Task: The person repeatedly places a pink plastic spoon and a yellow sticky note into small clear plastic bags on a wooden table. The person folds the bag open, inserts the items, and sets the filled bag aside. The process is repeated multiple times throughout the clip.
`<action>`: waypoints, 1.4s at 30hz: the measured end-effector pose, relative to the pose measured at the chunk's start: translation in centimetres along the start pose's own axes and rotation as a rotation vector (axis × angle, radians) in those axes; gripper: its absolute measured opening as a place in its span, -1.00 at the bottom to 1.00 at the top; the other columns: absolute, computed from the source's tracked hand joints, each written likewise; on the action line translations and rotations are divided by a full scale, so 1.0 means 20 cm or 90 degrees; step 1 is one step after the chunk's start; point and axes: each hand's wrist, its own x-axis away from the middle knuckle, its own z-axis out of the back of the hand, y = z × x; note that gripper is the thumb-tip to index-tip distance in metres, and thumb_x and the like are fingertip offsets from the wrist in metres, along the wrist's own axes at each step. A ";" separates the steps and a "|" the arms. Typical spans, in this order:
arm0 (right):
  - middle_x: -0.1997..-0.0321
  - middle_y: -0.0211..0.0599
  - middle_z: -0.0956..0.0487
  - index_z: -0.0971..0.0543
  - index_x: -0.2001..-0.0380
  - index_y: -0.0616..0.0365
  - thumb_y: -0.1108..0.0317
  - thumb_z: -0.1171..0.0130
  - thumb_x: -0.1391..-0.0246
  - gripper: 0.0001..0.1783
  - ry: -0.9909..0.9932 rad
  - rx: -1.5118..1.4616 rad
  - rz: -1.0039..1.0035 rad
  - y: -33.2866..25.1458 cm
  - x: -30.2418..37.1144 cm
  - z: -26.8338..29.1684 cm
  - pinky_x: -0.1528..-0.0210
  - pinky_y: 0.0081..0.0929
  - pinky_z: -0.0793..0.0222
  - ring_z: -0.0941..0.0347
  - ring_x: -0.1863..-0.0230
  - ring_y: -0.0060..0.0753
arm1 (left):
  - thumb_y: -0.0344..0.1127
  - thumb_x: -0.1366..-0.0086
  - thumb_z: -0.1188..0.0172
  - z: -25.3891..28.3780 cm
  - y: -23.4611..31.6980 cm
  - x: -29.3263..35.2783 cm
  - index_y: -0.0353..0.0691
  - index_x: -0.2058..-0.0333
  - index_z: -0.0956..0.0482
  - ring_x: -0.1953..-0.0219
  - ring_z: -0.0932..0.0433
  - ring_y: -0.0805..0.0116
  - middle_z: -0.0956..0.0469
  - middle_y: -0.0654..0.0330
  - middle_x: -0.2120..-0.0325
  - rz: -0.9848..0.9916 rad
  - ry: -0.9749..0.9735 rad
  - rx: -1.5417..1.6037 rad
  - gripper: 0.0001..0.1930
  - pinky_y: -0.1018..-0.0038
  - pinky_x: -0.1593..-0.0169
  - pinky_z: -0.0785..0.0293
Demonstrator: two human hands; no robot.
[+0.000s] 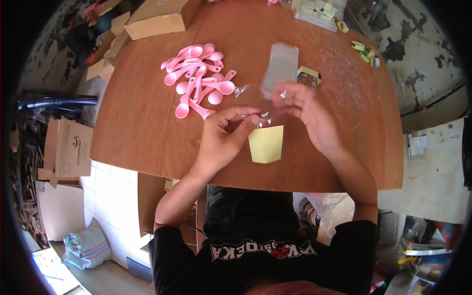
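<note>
"Black shirt [263,265] nearest. Containers?"
"Clear bag [272,118] above the table [142,132], before the chest; yellow card [266,145] at its near end, inside or behind, I can't tell. Far right, a clear box [310,18] holds yellowish pieces."
"Hands?"
"Left hand [222,140]: thumb and fingers pinching the bag. Right hand [314,118]: blurred, fingers bent; grip, can't tell."
"Direction?"
"Card's blunt tip bodyward, bag's long axis running away."
</note>
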 end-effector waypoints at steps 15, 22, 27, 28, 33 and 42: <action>0.11 -0.23 -0.60 -0.58 0.12 0.38 0.53 -0.21 -0.17 -0.78 0.044 0.165 -0.014 0.06 0.04 -0.05 0.04 -0.55 -0.51 -0.56 0.13 -0.52 | -0.46 -0.37 -0.14 0.07 0.01 0.02 -0.35 -0.02 -0.51 0.17 -0.60 0.47 -0.64 0.10 0.20 0.024 -0.042 0.081 -0.73 0.49 0.08 -0.61; 0.15 -0.26 -0.62 -0.65 0.20 0.31 0.58 -0.22 -0.13 -0.84 -0.032 0.241 0.079 0.08 0.04 0.02 0.06 -0.58 -0.50 -0.56 0.13 -0.52 | -0.47 -0.39 -0.11 0.13 0.01 0.02 -0.34 0.02 -0.54 0.16 -0.61 0.45 -0.64 0.13 0.20 -0.005 -0.095 0.108 -0.77 0.49 0.07 -0.62; 0.19 -0.25 -0.63 -0.68 0.23 0.28 0.68 -0.15 -0.10 -0.79 -0.137 0.279 0.156 0.05 0.03 0.04 0.18 -0.63 -0.44 -0.54 0.19 -0.53 | -0.55 -0.39 -0.04 0.16 0.00 0.03 -0.36 0.11 -0.60 0.15 -0.62 0.41 -0.65 0.11 0.19 -0.059 -0.119 0.057 -0.81 0.47 0.06 -0.62; 0.19 -0.25 -0.63 -0.68 0.23 0.28 0.68 -0.15 -0.10 -0.79 -0.137 0.279 0.155 0.04 0.03 0.04 0.18 -0.63 -0.44 -0.54 0.19 -0.53 | -0.59 -0.38 -0.01 0.17 0.00 0.03 -0.37 0.14 -0.61 0.15 -0.62 0.40 -0.65 0.10 0.19 -0.044 -0.127 0.074 -0.80 0.45 0.06 -0.62; 0.17 -0.24 -0.61 -0.67 0.23 0.31 0.72 -0.10 -0.09 -0.76 -0.144 0.328 0.156 0.00 0.04 0.01 0.19 -0.61 -0.44 -0.53 0.19 -0.51 | -0.64 -0.33 0.03 0.19 0.00 0.02 -0.39 0.17 -0.62 0.13 -0.62 0.34 -0.64 0.08 0.19 -0.045 -0.155 0.091 -0.76 0.41 0.04 -0.60; 0.15 -0.25 -0.53 -0.55 0.19 0.30 0.50 -0.36 -0.02 -0.72 -0.055 0.230 0.098 0.08 0.09 -0.09 0.14 -0.55 -0.54 -0.56 0.15 -0.50 | -0.66 -0.22 -0.22 0.14 0.02 0.07 -0.36 0.14 -0.51 0.12 -0.60 0.39 -0.60 0.13 0.19 -0.032 -0.116 0.118 -0.76 0.48 0.07 -0.58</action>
